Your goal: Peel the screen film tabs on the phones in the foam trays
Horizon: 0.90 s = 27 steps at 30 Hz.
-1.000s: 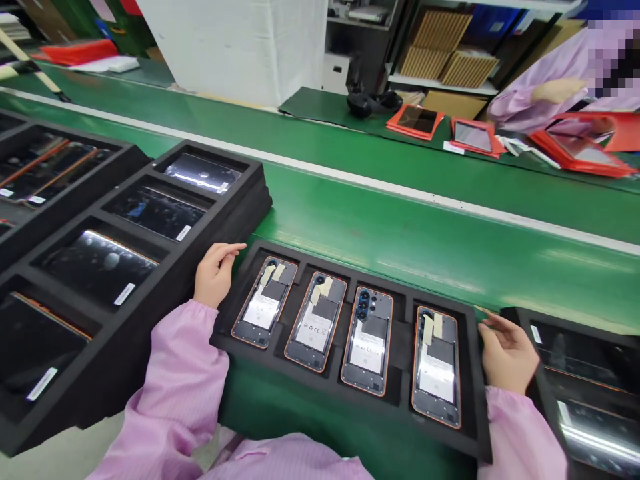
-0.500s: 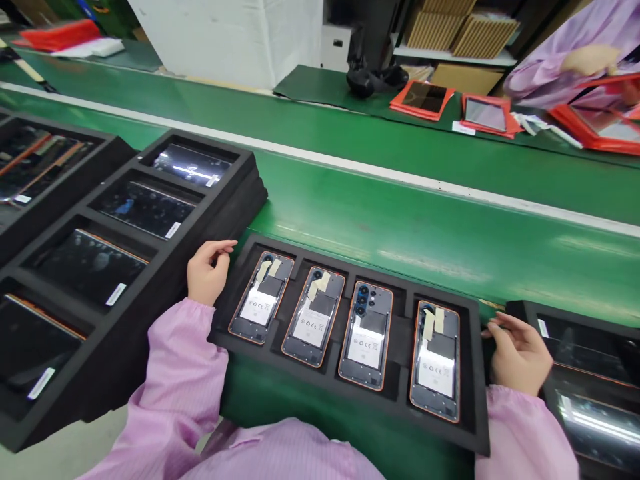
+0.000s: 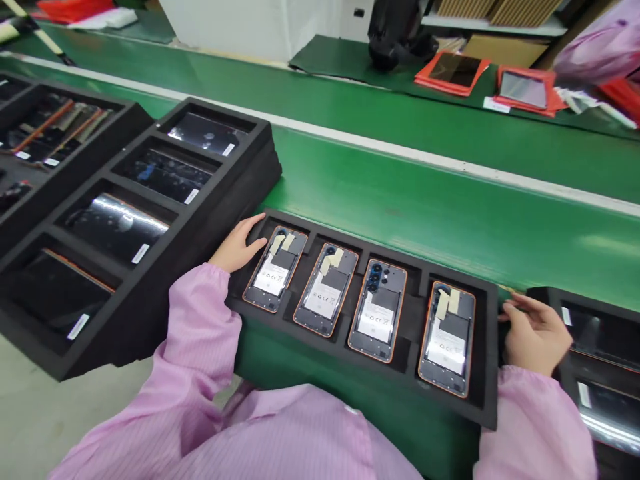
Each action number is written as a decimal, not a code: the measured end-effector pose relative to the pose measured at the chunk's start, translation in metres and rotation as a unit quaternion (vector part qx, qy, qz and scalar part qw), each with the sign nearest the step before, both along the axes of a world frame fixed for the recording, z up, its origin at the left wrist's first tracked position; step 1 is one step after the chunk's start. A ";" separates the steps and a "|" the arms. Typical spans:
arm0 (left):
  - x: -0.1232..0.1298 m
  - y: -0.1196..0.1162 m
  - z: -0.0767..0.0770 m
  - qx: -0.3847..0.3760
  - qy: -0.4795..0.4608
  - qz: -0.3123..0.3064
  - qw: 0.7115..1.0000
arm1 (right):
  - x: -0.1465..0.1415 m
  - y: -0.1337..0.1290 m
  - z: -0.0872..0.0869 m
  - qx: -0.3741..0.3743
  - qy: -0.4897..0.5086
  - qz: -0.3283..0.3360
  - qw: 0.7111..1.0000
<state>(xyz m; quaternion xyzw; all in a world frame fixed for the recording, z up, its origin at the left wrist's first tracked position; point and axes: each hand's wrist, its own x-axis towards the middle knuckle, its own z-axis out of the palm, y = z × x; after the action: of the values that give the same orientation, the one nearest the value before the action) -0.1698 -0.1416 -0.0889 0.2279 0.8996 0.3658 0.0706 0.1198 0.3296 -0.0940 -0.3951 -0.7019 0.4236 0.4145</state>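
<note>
A black foam tray (image 3: 410, 363) holds several opened phones, back side up, with white battery labels; one of them (image 3: 377, 310) shows a row of camera lenses, and the others carry strips of pale tape. At the tray's left end, my left hand (image 3: 237, 245) rests on the edge with thumb and fingers apart. Beside the right end, my right hand (image 3: 537, 333) has its fingers bent near the tray's edge, their tips partly hidden. Whether anything is between these fingers cannot be made out.
Stacked black trays (image 3: 200, 220) with dark screens stand at the left. Another black tray (image 3: 543, 293) lies at the right. Beyond the green bench's white strip (image 3: 350, 140) are red sheets (image 3: 430, 77) with panels, a black object (image 3: 395, 47) and a person's pink sleeve (image 3: 600, 47).
The view has shifted, so most things sit higher and farther right. My left hand has opened and moved onto the tray's left edge. My right hand stays at the right end.
</note>
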 end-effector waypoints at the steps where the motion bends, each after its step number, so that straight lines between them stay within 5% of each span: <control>1: 0.000 0.000 0.000 -0.002 -0.002 -0.004 1.000 | 0.000 0.000 0.000 0.002 -0.003 -0.002 1.000; 11: 0.005 0.004 0.013 -0.009 -0.044 0.010 0.999 | 0.000 0.001 -0.001 -0.001 -0.001 0.010 1.000; 27: 0.004 0.000 0.009 -0.015 -0.049 0.005 0.999 | 0.002 0.001 -0.003 0.008 -0.019 0.011 1.000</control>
<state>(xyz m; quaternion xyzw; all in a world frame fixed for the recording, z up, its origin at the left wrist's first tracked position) -0.1656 -0.1412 -0.0799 0.2037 0.9014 0.3639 0.1162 0.1218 0.3302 -0.0966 -0.3923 -0.7174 0.4144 0.3997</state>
